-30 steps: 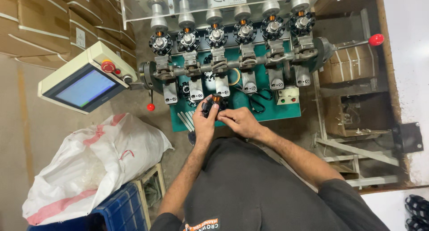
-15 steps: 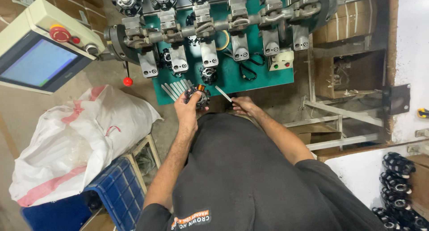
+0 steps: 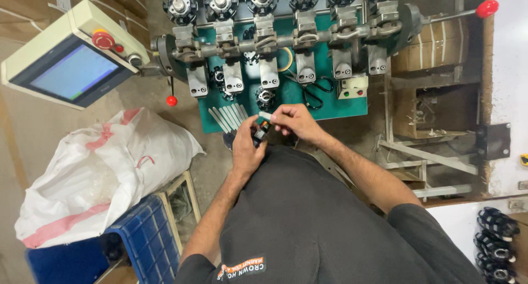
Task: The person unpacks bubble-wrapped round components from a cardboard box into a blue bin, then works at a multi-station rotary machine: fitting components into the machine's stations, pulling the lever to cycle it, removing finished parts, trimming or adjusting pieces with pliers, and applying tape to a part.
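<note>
upper left of the frame, a control screen; below it a white sack over a blue crate. at centre, the left hand grips a small black part, the right hand pinching a pale strip at it, by the green desk. black parts pile at lower right.

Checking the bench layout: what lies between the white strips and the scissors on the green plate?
In the head view, one small dark round part sits on the green plate between the white strips and the scissors.
</note>
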{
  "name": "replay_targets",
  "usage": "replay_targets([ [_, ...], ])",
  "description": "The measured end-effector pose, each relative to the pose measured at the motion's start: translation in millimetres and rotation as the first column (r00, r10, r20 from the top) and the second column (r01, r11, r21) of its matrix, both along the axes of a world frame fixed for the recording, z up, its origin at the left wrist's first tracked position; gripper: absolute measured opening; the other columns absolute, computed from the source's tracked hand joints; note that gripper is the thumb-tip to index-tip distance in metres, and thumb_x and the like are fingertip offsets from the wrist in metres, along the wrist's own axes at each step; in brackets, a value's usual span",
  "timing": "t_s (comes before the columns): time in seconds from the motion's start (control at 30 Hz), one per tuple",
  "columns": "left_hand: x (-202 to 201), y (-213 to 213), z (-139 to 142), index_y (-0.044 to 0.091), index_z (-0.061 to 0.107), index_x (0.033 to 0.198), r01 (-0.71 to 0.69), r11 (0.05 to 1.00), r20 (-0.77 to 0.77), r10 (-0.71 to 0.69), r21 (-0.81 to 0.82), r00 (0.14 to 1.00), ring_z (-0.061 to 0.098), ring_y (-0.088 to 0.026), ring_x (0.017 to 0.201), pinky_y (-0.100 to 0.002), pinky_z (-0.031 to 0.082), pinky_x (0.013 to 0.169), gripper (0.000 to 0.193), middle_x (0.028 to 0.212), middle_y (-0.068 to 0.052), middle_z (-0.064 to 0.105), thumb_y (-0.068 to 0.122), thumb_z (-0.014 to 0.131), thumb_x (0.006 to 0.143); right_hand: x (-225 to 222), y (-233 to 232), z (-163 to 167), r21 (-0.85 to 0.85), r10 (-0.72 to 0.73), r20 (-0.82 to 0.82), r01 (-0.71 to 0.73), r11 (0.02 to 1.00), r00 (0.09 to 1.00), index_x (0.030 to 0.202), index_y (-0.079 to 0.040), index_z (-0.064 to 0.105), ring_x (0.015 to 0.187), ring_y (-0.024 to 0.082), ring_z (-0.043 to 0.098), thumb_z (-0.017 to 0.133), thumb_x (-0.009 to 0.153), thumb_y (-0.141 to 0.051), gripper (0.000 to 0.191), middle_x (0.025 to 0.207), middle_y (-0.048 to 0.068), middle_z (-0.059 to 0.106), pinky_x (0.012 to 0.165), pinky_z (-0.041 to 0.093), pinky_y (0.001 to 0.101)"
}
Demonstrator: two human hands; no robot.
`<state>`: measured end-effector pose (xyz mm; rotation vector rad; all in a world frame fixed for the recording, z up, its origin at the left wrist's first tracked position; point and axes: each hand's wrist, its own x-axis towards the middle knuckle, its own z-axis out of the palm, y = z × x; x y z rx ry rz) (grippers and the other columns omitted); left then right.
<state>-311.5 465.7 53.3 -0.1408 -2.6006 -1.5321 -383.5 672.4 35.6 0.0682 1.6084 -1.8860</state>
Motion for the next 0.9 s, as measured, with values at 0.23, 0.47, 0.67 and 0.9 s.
replay_targets([
  [0.23, -18, -5, 10, 0.004, 0.061, 0.127, -0.023, 0.995, -0.152, 0.038, 0.098, 0.988, 0.069, -0.029, 0.102, -0.036, 0.056, 0.089, 0.045, 0.112, -0.015, 0.066, -0.002, 0.075, 0.085, 14, 1, 58, 0.263, 0.129, -0.306, -0.047, 0.964, 0.943, 0.084, -0.001, 0.067, 0.061, 0.002, 0.05, 0.07, 0.098, -0.022, 0.025, 0.067, -0.004, 0.059, 0.051, 0.041, 0.0234],
  [0.47, -26, -3, -5, -0.001, 0.062, 0.127, -0.28, -0.03, 0.211, -0.583, 0.96, 0.785, 0.071, -0.033, 0.09, -0.045, 0.062, 0.07, 0.036, 0.109, -0.017, 0.069, 0.016, 0.067, 0.095, 12, 5, 60, 0.223, 0.14, -0.821, 0.085, 0.971, 0.553, 0.099, -0.003, 0.067, 0.073, 0.006, 0.057, 0.065, 0.105, -0.013, 0.012, 0.086, 0.001, 0.06, 0.062, 0.046, 0.0242],
  [0.67, -41, -1, 20, 0.0, 0.062, 0.129, -0.069, 0.248, 0.157, -0.354, 0.966, 0.922, 0.068, -0.027, 0.099, -0.041, 0.059, 0.084, 0.037, 0.11, -0.015, 0.068, 0.011, 0.072, 0.095, 2, -15, 74, 0.028, -0.241, -0.515, 0.297, 0.954, 0.823, 0.097, -0.002, 0.07, 0.066, 0.009, 0.053, 0.074, 0.104, -0.01, 0.011, 0.085, 0.004, 0.063, 0.057, 0.043, 0.026],
  [0.9, -52, -21, 51, 0.006, 0.052, 0.147, 0.253, 0.713, 0.108, -0.419, 0.654, 0.901, 0.067, -0.013, 0.105, -0.028, 0.055, 0.096, 0.068, 0.114, -0.008, 0.07, 0.0, 0.078, 0.084, -8, 9, 111, 0.085, 0.102, -0.714, -0.059, 0.995, 0.692, 0.11, -0.005, 0.067, 0.073, 0.008, 0.059, 0.082, 0.081, -0.011, 0.033, 0.107, 0.003, 0.062, 0.062, 0.048, 0.0244],
])
